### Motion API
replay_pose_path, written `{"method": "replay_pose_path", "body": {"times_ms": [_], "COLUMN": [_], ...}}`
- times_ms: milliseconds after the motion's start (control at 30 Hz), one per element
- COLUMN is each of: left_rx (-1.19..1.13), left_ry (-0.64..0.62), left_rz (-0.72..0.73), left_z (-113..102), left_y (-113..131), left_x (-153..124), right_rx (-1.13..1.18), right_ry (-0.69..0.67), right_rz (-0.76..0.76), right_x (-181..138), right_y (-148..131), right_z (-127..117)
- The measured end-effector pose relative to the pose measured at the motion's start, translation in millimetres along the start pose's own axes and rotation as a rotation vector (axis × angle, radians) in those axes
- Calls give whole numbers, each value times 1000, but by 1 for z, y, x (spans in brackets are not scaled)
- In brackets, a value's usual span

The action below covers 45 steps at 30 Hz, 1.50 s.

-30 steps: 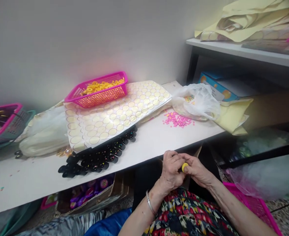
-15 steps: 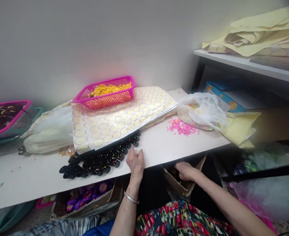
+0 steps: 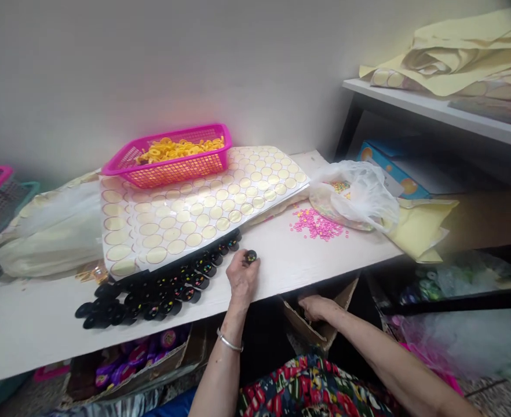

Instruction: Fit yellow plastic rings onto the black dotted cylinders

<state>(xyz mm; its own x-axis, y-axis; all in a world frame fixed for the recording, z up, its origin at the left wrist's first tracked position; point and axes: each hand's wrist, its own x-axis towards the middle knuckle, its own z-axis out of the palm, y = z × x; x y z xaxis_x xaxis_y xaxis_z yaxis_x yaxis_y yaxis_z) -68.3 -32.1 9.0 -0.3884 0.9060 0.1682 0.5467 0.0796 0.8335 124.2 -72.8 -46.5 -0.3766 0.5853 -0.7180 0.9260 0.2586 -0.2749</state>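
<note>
My left hand (image 3: 241, 276) rests on the white table (image 3: 42, 324) with its fingertips pinched on a small black round cap (image 3: 251, 256) with coloured dots inside. That cap sits at the right end of a long cluster of several like black caps (image 3: 160, 284). Below the table edge, my right hand (image 3: 318, 306) reaches into a brown cardboard box (image 3: 301, 327); its fingers curl down and I cannot see what they hold.
A sheet of round pale stickers (image 3: 194, 208) lies behind the caps, with a pink basket of yellow rings (image 3: 172, 156) on it. Pink beads (image 3: 316, 223) and a plastic bag (image 3: 355, 191) lie to the right. A shelf with yellow sheets (image 3: 446, 63) stands far right.
My hands left the yellow piece held over my lap. The left reached up to the table and took a black cap; the right went down into the cardboard box.
</note>
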Motion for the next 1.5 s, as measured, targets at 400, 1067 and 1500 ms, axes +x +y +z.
{"method": "replay_pose_path", "body": {"times_ms": [400,1067,1500], "left_rx": [-18,-6,-22], "left_ry": [-333,-415,-432], "left_rz": [125,247,285], "left_z": [60,64,62], "left_y": [41,45,46], "left_x": [-28,-25,-25], "right_rx": [424,124,36], "right_ry": [102,1066,953], "right_rz": [-208,231,190], "right_x": [-78,-38,-42], "right_y": [22,82,79], "right_z": [-42,-99,-101]}}
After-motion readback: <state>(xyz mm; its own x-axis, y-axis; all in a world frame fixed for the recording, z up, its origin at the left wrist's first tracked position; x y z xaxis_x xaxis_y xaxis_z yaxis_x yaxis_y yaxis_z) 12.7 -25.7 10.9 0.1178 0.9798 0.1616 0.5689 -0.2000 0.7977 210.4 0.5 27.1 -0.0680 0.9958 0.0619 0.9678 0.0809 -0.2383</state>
